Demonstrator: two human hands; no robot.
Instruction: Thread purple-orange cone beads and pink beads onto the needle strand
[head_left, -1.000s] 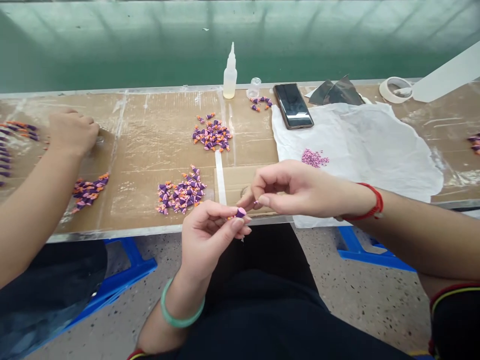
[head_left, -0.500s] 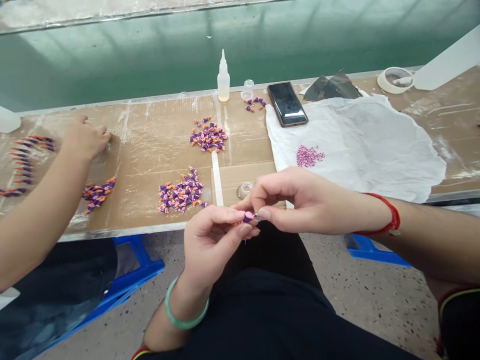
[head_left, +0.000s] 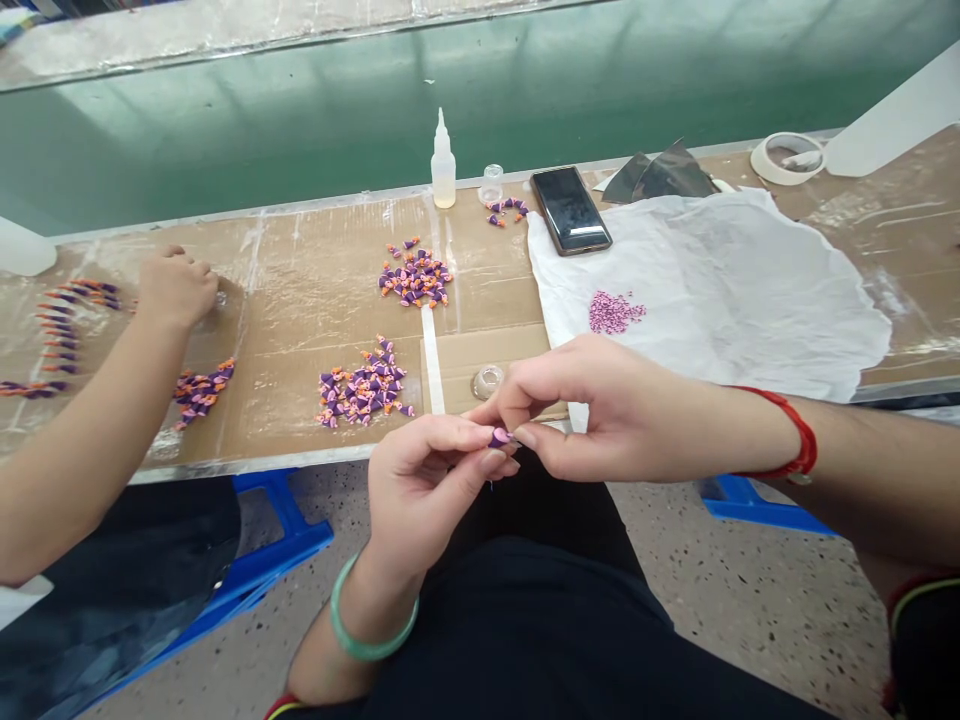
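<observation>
Between the thumb and fingers of my left hand (head_left: 420,490) is a small purple-and-pink figurine (head_left: 499,437), held over my lap by the table's front edge. My right hand (head_left: 600,415) pinches at the figurine's right end; whatever sits between its fingertips is too small to make out. Just beyond the fingers stands a small clear dish (head_left: 487,382). Similar purple, pink and orange figurines lie in a near pile (head_left: 364,385) and a farther pile (head_left: 416,277). Tiny pink pieces (head_left: 615,312) are heaped on a white cloth (head_left: 720,290) past my right hand.
A dropper bottle (head_left: 443,170), a clear jar (head_left: 492,184) and a phone (head_left: 571,210) stand or lie along the back. Tape (head_left: 765,160) is at the far right. On the left, a co-worker's hand (head_left: 176,285) rests near rows of figurines (head_left: 60,325).
My right fingertips have shifted slightly at the figurine's end, while my left hand keeps its hold. The view has moved a little, and the co-worker's hand has changed position slightly.
</observation>
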